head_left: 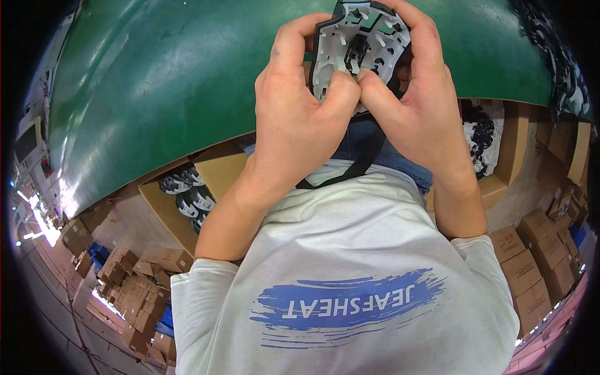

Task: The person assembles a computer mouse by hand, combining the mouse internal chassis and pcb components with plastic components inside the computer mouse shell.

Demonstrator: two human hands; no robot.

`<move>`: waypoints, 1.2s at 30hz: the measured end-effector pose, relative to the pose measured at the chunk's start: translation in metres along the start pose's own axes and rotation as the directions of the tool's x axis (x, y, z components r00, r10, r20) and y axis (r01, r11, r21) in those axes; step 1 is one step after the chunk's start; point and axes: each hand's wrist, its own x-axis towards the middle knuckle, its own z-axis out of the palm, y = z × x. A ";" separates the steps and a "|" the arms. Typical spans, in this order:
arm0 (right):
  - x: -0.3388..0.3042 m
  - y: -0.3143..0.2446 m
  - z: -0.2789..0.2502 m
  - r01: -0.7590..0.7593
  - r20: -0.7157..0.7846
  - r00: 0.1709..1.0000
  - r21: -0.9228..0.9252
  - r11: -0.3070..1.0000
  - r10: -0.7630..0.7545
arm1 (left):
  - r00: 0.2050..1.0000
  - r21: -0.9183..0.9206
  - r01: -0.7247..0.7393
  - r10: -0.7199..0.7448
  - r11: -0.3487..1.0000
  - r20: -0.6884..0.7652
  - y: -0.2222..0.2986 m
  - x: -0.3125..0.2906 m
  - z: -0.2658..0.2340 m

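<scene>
Currently, a white plastic shell (329,49) with a black rim is held at the upper centre of the frame, its hollow side showing, above the near edge of the green surface (169,81). Pegs stand up inside it, along with several small black pieces and a longer black part (357,51) down the middle. The left hand (294,106) and right hand (420,103) grip it from either side, fingers curled around the outside and thumbs pressed over its near edge, their tips close together; whether they pinch a small piece between them I cannot tell.

Left of centre, an open cardboard box (220,175) contains black-and-white molded parts (190,197). Right of centre, another box (515,139) holds a white bag (497,119) with black pieces (481,134) in it. More black parts (550,53) are heaped at the upper right. Cartons are stacked at the lower left (134,290) and lower right (524,275), the latter with faint printing too small to read.

The white shirt (375,231) carries a blue brush-stroke print (350,302) with pale capital letters, upside down in the frame.
</scene>
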 end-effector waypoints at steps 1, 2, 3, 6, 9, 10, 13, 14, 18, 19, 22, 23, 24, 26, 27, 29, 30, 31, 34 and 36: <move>0.002 0.013 0.001 -0.012 -0.020 1.000 0.042 0.999 0.013 | 1.000 -0.004 0.001 -0.001 1.000 -0.003 0.000 0.001 0.001; 0.002 0.020 0.001 -0.023 -0.039 0.999 0.084 0.996 0.027 | 1.000 -0.008 0.001 -0.001 1.000 -0.005 0.000 0.002 0.003; 0.001 0.020 0.004 -0.028 -0.040 0.999 0.089 0.996 0.032 | 1.000 -0.005 0.006 -0.006 1.000 -0.002 -0.001 0.001 0.002; 0.001 0.023 0.008 -0.063 -0.057 0.996 0.179 0.982 0.074 | 1.000 0.010 -0.009 0.009 1.000 0.002 -0.009 0.000 0.000; 0.005 0.029 0.005 -0.010 -0.010 1.000 0.112 0.994 0.011 | 0.999 0.081 -0.035 0.032 0.996 0.032 -0.009 0.001 -0.003; 0.006 0.028 0.004 -0.073 0.027 0.997 0.223 0.972 0.069 | 0.997 0.047 0.045 -0.048 0.998 0.064 -0.004 -0.001 -0.006; 0.007 0.022 -0.004 -0.201 0.101 0.979 0.378 0.904 0.175 | 0.973 -0.045 0.154 -0.143 0.987 0.179 0.014 -0.007 -0.021; 0.005 0.024 -0.012 -0.189 0.095 0.982 0.439 0.878 0.164 | 0.958 -0.161 0.216 -0.177 0.963 0.226 0.019 -0.008 -0.026; 0.003 0.005 -0.013 -0.142 0.130 0.987 0.441 0.886 0.094 | 0.888 -0.463 0.449 -0.324 0.764 0.326 0.023 -0.015 -0.046; 0.005 0.003 -0.009 -0.170 0.206 0.975 0.433 0.885 0.087 | 0.839 -0.542 0.539 -0.353 0.645 0.414 0.024 -0.021 -0.053; 0.006 -0.009 0.019 -0.175 0.279 0.957 0.335 0.926 0.080 | 0.836 -0.662 0.548 -0.340 0.511 0.430 0.015 -0.047 -0.067; 0.009 -0.013 0.029 -0.165 0.317 0.947 0.346 0.924 0.051 | 0.856 -0.683 0.516 -0.302 0.517 0.419 0.011 -0.058 -0.075; 0.011 -0.017 0.039 -0.091 0.348 0.937 0.274 0.957 -0.010 | 0.873 -0.702 0.486 -0.262 0.520 0.411 0.006 -0.069 -0.081; 0.012 -0.022 0.056 -0.088 0.462 0.885 0.281 0.956 -0.054 | 0.883 -0.781 0.453 -0.335 0.430 0.328 0.003 -0.092 -0.099; 0.015 -0.024 0.061 -0.085 0.487 0.871 0.285 0.955 -0.068 | 0.872 -0.846 0.420 -0.403 0.328 0.277 0.001 -0.108 -0.109; 0.026 -0.025 0.068 -0.035 0.615 0.779 0.242 0.970 -0.125 | 0.874 -0.846 0.296 -0.484 0.444 0.051 -0.028 -0.150 -0.157; 0.030 -0.028 0.067 0.007 0.616 0.781 0.160 0.987 -0.105 | 0.836 -0.857 0.284 -0.549 0.431 0.001 -0.034 -0.166 -0.191; 0.035 -0.027 0.066 0.043 0.602 0.789 0.143 0.989 -0.121 | 0.786 -0.840 0.203 -0.596 0.503 -0.167 -0.041 -0.198 -0.226; 0.051 -0.016 0.036 0.016 0.567 0.823 0.030 0.999 -0.030 | 0.628 -0.669 0.209 -0.622 0.713 -0.467 -0.056 -0.286 -0.316; 0.061 -0.005 0.021 -0.011 0.542 0.840 -0.005 1.000 0.012 | 0.351 -0.534 0.472 -0.705 0.702 -0.617 -0.068 -0.376 -0.353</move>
